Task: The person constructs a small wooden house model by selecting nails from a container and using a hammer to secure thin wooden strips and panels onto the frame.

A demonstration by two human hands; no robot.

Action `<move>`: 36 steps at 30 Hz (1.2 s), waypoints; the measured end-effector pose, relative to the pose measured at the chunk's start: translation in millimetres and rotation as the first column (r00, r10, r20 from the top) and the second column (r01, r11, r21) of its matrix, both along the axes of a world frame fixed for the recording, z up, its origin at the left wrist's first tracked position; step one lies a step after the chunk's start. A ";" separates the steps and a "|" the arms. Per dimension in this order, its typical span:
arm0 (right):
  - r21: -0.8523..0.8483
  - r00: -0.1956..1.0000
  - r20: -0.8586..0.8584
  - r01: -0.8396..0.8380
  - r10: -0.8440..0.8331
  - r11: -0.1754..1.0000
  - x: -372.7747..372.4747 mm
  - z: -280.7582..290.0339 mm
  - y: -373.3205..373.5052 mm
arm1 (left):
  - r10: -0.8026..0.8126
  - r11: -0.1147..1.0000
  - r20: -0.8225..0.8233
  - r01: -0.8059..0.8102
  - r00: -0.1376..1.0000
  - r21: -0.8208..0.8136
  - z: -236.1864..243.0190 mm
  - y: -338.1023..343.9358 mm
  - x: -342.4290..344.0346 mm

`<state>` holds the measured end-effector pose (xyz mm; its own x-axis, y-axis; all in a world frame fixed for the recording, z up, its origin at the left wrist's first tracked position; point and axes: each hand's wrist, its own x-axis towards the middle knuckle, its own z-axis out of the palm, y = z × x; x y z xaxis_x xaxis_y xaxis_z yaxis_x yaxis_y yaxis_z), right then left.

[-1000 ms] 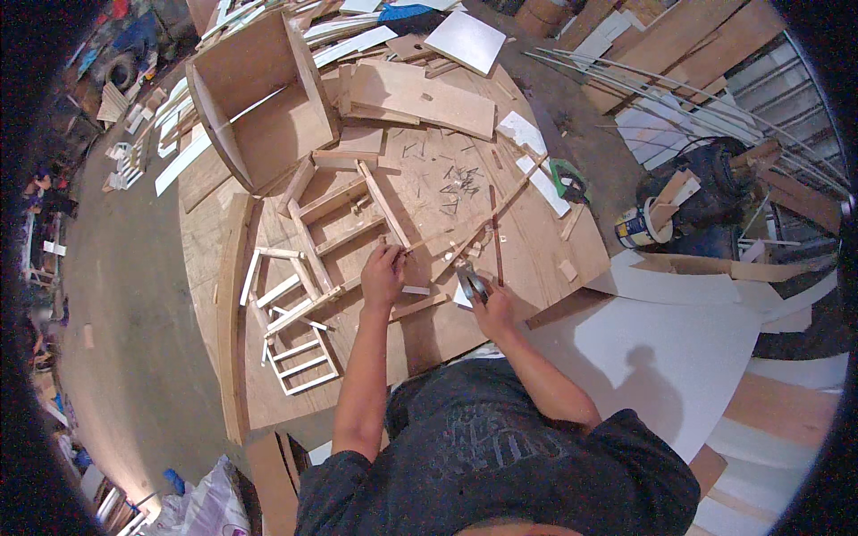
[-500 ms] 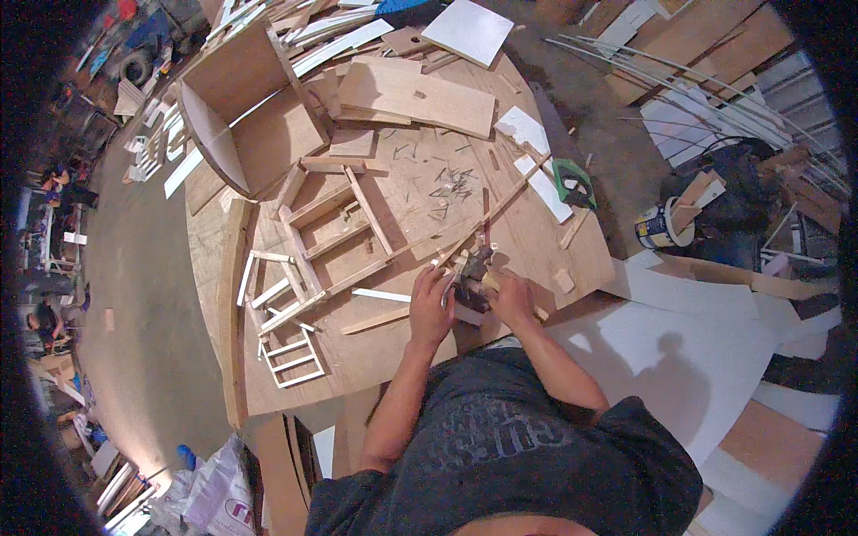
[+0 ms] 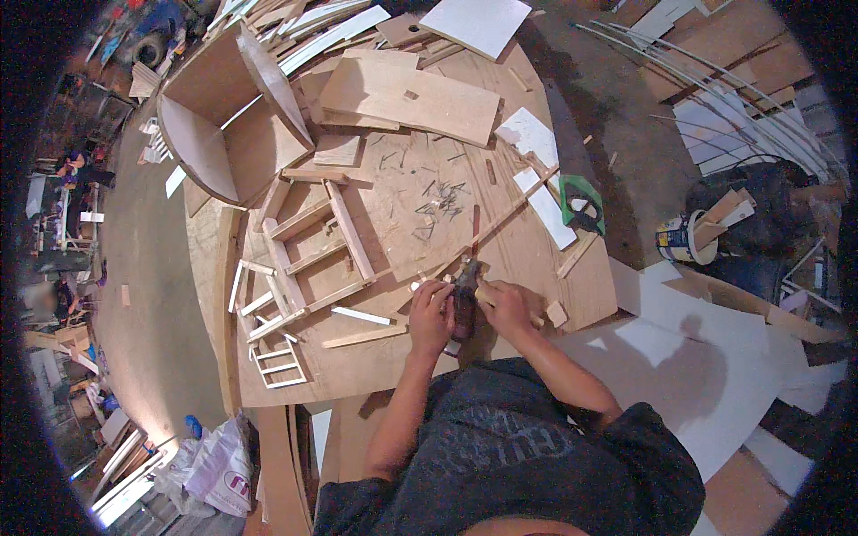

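Note:
Near the front edge of the wooden worktable [image 3: 375, 375], both hands grip a dark, narrow tool [image 3: 465, 308] that looks like a hand plane with pale side handles. My left hand [image 3: 433, 314] is closed around its left side, fingers curled. On the other side, my right hand [image 3: 508, 310] closes on the pale handle, whose end sticks out past the palm. A thin dark reddish strip [image 3: 475, 223] points away beyond the tool; whether it belongs to it I cannot tell. A long thin wood strip [image 3: 514, 207] runs diagonally just beyond the hands.
Left of the hands lies a wooden frame [image 3: 279, 259] with a small white ladder-like frame [image 3: 279, 364]. Loose nails [image 3: 440, 201] are scattered mid-table. A curved plywood box [image 3: 237, 134] and flat boards [image 3: 411, 94] stand farther back. A green-handled saw [image 3: 581, 205] lies at the right edge.
The dark tool has turned to lie straighter, pointing away from me, between my hands. Both hands keep their grip. The whole view has shifted slightly.

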<state>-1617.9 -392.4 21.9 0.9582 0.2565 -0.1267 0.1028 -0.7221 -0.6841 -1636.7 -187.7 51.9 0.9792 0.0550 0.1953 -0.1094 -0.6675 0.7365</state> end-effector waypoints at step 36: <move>-0.122 0.966 0.256 -0.006 0.037 0.993 143.1 -2.1 18.4 | 0.180 0.983 -0.338 -0.153 0.924 0.106 1.4 5.2 104.0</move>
